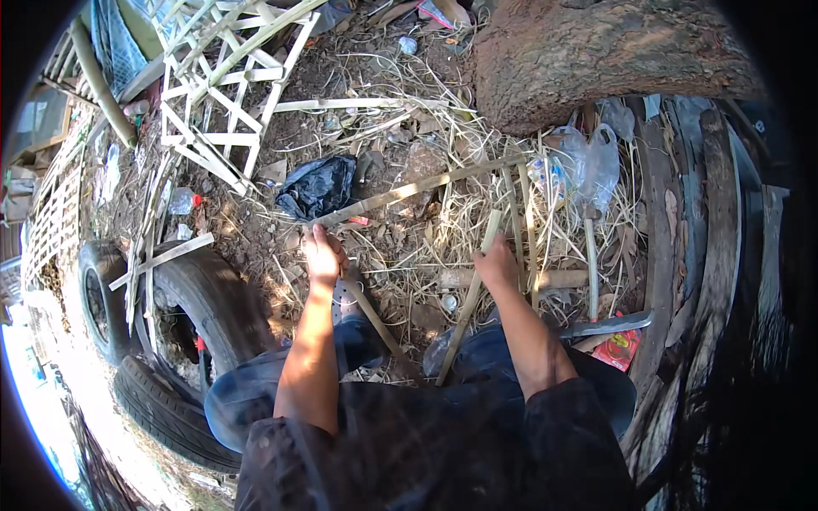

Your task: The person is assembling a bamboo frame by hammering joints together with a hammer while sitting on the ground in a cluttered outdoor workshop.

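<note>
My left hand is closed at the near end of a long bamboo strip, which slants up to the right across the ground litter. A second, narrower bamboo piece runs from below that hand toward my lap. My right hand grips a split bamboo strip that stands between my knees, its upper end poking out above my fist. Thin upright slats meet the long strip's far end, just right of my right hand.
A bamboo lattice lies at the upper left, above old tyres. A black plastic bag rests ahead of my left hand. At right are a long-bladed knife, a pale-handled tool and wooden planks. A tree trunk fills the top right.
</note>
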A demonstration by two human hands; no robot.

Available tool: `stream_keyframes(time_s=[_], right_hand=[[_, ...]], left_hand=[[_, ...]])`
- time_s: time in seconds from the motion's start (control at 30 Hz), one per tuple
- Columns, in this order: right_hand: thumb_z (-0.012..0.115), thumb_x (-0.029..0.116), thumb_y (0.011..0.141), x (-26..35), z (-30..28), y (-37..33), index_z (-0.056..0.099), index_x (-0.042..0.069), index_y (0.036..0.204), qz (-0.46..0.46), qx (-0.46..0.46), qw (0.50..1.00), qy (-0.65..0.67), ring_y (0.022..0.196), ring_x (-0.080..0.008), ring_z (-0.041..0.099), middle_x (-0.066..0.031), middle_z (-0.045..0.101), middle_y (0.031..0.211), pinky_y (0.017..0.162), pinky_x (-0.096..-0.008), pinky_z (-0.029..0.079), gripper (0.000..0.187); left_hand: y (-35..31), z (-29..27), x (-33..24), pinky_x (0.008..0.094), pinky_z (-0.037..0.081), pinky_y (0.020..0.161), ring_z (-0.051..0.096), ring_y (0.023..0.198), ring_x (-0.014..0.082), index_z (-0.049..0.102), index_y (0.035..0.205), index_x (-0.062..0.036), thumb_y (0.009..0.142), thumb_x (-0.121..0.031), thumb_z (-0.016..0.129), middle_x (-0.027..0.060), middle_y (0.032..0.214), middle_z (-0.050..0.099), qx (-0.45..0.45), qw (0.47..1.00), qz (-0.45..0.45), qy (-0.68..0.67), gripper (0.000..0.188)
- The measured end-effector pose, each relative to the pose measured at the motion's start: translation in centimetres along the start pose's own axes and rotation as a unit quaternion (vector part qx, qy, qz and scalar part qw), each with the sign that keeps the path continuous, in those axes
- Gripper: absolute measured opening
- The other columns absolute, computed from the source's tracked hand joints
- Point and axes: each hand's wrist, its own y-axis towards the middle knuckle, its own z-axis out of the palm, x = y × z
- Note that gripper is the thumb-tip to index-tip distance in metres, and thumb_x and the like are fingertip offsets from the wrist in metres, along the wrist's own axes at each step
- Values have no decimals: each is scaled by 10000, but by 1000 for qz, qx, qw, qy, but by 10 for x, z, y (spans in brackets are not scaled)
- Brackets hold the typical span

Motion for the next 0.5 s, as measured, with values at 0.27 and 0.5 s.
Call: stream_keyframes(time_s=[0.27,0.5], right_hand=[[662,374,910,51,69,-33,315,143,1494,-195,-192,952,137,1110,-285,629,-219,603,1266,860,-481,554,718],[541,437,987,27,143,50,247,153,1555,-298,105,792,523,645,-195,491,-87,678,989,579,-355,462,700]], left_hand=[[-17,27,-39,283,305,323,316,379,106,384,871,-151,1062,-400,330,-16,553,327,56,998,16,2,319],[-28,57,-59,270,309,331,313,385,92,397,880,-132,1069,-338,342,-25,559,327,103,994,23,-25,285]])
